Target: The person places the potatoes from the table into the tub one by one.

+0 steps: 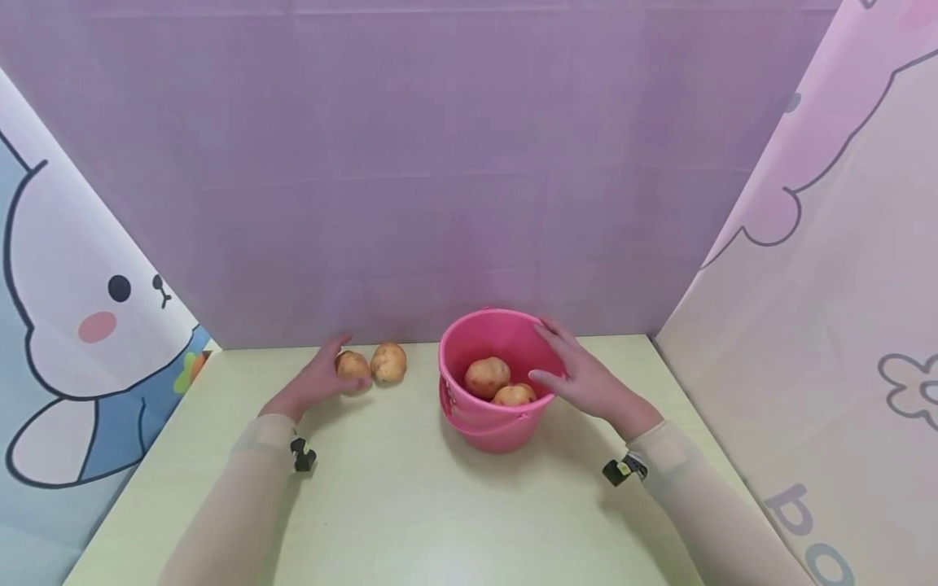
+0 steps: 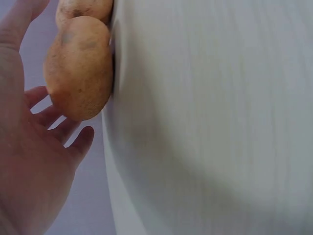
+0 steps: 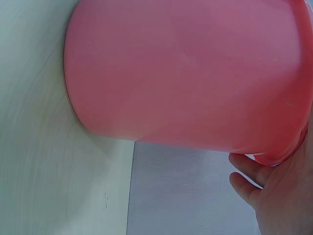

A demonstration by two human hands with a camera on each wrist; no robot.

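Cupping the outer potato [image 1: 353, 366] at about nine o'clock from the pink bucket [image 1: 498, 443], the left hand [image 1: 315, 382] has its fingers spread around the skin; how hard they press, I cannot tell. A loose hold on that rounded side could let the potato roll, and closing carelessly might nudge the inner potato [image 1: 389, 363], just beside it at three o'clock, towards the back wall.

The bucket's raised rim stands in the way between that pair and its inside, so a low sideways path would likely knock the wall at nine o'clock. Inside, one potato [image 1: 487, 378] sits towards seven o'clock and another potato [image 1: 515, 395] nearer six — a hard drop could bounce off either. The right hand [image 1: 582, 374] grips the rim at three o'clock, thumb inside and other fingers outside, spaced apart; pulling or leaning there could slide or tilt the bucket, and the thumb narrows the opening.

Around these, the rabbit-printed panel [image 1: 66, 374] closes off the far nine o'clock side. The purple back wall [image 1: 410, 179] rises at twelve, close behind the potatoes — little room for fingers there. The bucket's handle [image 1: 469, 425] hangs down round seven o'clock, where a sleeve might catch it. The flower-printed panel [image 1: 828, 342] bounds three o'clock, well apart from the bucket.
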